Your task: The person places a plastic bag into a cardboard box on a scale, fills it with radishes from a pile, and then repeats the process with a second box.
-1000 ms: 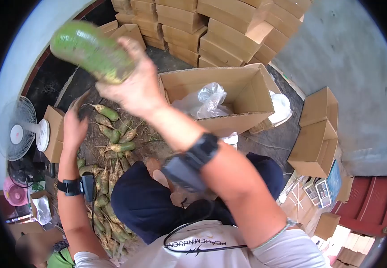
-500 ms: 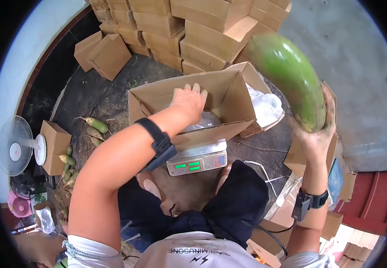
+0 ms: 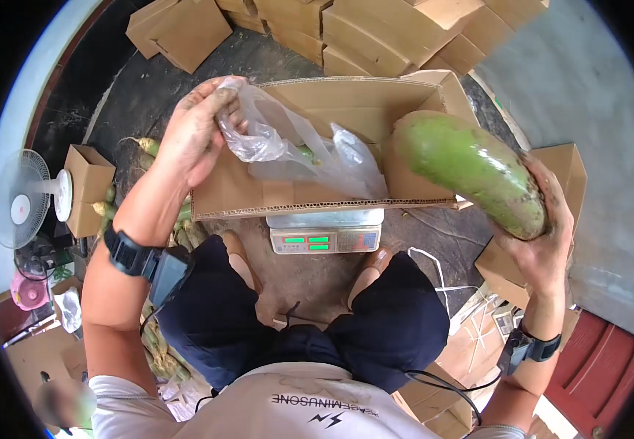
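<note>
Currently, the large green radish [image 3: 470,172] lies tilted over the right end of the open cardboard box [image 3: 317,199], right hand [image 3: 544,241] fingers wrapped around its outer end, while left hand [image 3: 192,139] fingers pinch a clear plastic bag [image 3: 309,154] above the box, which sits on a digital scale [image 3: 325,235].

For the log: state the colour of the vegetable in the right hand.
The vegetable is green; head view shows it.

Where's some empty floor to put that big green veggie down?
For the big radish, bare dark floor lies between the open box and the loose boxes at top left. Grey concrete right of the stacked boxes is bare too. It is crowded by the fan, where radishes pile up.
</note>
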